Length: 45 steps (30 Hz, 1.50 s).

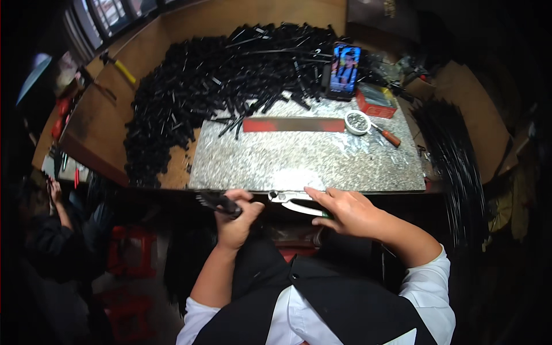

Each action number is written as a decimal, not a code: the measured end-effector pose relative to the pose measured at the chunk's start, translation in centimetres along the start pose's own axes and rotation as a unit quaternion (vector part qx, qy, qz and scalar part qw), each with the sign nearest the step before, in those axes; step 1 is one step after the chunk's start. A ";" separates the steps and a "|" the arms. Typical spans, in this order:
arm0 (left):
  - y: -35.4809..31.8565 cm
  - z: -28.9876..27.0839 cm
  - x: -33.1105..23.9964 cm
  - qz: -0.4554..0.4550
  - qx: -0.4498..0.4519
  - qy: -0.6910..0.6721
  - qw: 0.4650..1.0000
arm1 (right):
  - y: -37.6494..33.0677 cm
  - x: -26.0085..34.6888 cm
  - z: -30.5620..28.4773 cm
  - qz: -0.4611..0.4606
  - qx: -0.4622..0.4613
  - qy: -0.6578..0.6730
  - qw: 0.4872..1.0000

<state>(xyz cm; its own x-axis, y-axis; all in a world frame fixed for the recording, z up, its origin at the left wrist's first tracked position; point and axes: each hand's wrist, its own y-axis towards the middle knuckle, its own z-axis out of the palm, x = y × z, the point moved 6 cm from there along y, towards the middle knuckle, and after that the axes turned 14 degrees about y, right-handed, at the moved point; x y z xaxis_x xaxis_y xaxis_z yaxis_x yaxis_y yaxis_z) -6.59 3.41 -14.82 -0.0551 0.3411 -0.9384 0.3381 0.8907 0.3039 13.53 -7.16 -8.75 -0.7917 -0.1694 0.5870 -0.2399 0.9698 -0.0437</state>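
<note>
My left hand point(237, 223) is closed around a small bundle of black strips point(218, 202), blurred by motion, just off the table's front edge. A silver pair of pliers point(296, 204) with a bit of green on its handle is gripped in my right hand point(352, 213). Its jaws point left, toward my left hand's fingertips. A small dark piece point(273, 195) shows at the jaw tips; I cannot tell whether they grip it. Beyond both hands lies a speckled stone slab point(299, 155).
A big heap of short black pieces point(195, 86) covers the back left. On the slab are a red-and-dark bar point(293, 125), a white bowl point(357, 122) of small metal bits and a wooden-handled tool point(391, 137). A phone point(345, 69) stands behind. Long black strands point(454, 161) hang at right.
</note>
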 end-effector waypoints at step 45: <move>4.6 0.8 -15.1 0.108 0.121 -0.196 0.967 | 2.2 2.2 6.3 -0.034 0.040 0.336 0.941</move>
<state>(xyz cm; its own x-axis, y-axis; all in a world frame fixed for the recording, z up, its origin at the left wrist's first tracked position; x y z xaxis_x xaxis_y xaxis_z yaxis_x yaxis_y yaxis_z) -3.45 2.09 0.62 0.3866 0.3294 -0.8614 0.5142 0.6984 0.4979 7.67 -6.51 -12.66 -0.2466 -0.0548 0.9676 -0.3403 0.9397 -0.0335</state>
